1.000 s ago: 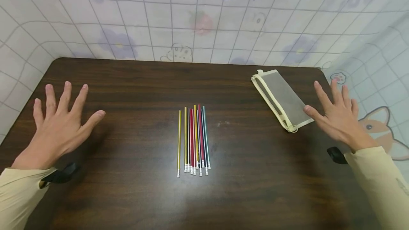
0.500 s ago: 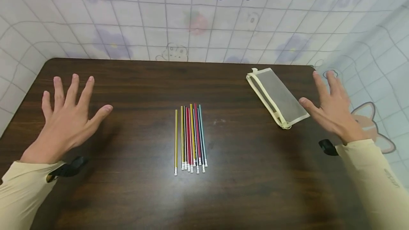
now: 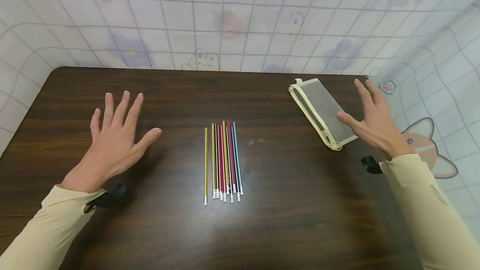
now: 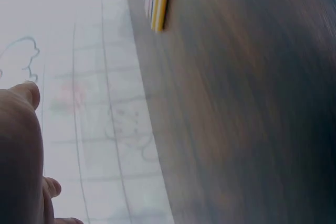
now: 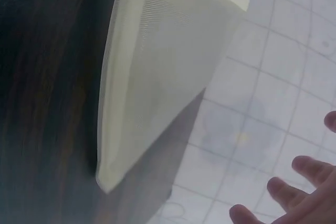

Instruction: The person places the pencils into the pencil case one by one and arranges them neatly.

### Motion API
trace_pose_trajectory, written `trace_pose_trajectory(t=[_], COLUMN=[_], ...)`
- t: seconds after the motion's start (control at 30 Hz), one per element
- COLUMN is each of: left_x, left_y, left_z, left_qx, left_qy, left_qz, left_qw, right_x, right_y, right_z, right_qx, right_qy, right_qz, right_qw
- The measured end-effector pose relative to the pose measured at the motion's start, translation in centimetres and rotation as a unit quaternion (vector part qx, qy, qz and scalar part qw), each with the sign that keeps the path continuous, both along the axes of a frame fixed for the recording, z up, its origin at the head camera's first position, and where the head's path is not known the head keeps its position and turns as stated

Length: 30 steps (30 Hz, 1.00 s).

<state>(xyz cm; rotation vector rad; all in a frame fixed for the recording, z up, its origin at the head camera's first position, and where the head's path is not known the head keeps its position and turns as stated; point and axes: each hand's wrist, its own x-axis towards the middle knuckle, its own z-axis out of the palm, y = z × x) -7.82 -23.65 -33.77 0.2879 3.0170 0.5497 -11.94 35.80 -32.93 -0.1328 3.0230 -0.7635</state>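
Observation:
In the head view my left hand point(image 3: 114, 145) is held over the left part of the table, its fingers spread and nothing in it. To its right lies a bundle of pencils point(image 3: 225, 161), yellow, red, black and blue-green, side by side with their eraser ends toward me. One yellow pencil point(image 3: 206, 166) lies slightly apart on the left of the bundle. A cream mesh zipper pouch point(image 3: 328, 107) lies flat at the back right. My right hand point(image 3: 376, 122), fingers extended, hovers at the pouch's right side, the thumb overlapping its edge in this view. The right wrist view shows the pouch point(image 5: 168, 66) close up.
A dark wood-grain table point(image 3: 277, 220) carries everything. White grid-patterned sheeting point(image 3: 168, 20) with cartoon prints rises behind it and along both sides, close beyond my right hand.
My left hand has moved right, toward the pencils. My right hand has shifted slightly left, nearer the pouch. The pencils and pouch stay in place on the table; the head view has shifted a little.

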Motion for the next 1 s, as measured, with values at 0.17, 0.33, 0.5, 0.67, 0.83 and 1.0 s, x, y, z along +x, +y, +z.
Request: trace_pose_trajectory(t=[0.17,0.33,0.5,0.67,0.83,1.0], left_x=[0.2,0.6,1.2,1.4,1.6,1.8], left_y=[2.0,3.7,4.9,5.8,6.6,7.2], left_z=[-0.7,-1.2,-1.5,-2.1,-2.7,-2.9], left_qx=[0.011,0.034,0.053,0.072,0.083,0.083], left_qy=[-0.016,-0.024,-0.027,-0.052,-0.056,-0.057], left_qz=[-0.014,-0.035,-0.055,-0.066,-0.079,-0.090], left_qw=[0.9997,0.9985,0.9967,0.9939,0.9918,0.9909], right_x=[-1.1,-1.9,-2.0,-1.9,-1.9,-2.0], right_y=[-0.2,-0.7,-1.5,-2.5,-3.2,-3.1], right_z=[-1.3,-2.5,-3.3,-3.7,-4.4,-4.7], right_qx=[-0.011,-0.004,0.023,0.029,0.041,0.058], right_qy=[-0.020,-0.025,-0.053,-0.090,-0.096,-0.087], right_qz=[-0.003,0.002,0.015,0.033,0.040,0.040], right_qw=[0.9997,0.9997,0.9982,0.9950,0.9937,0.9938])
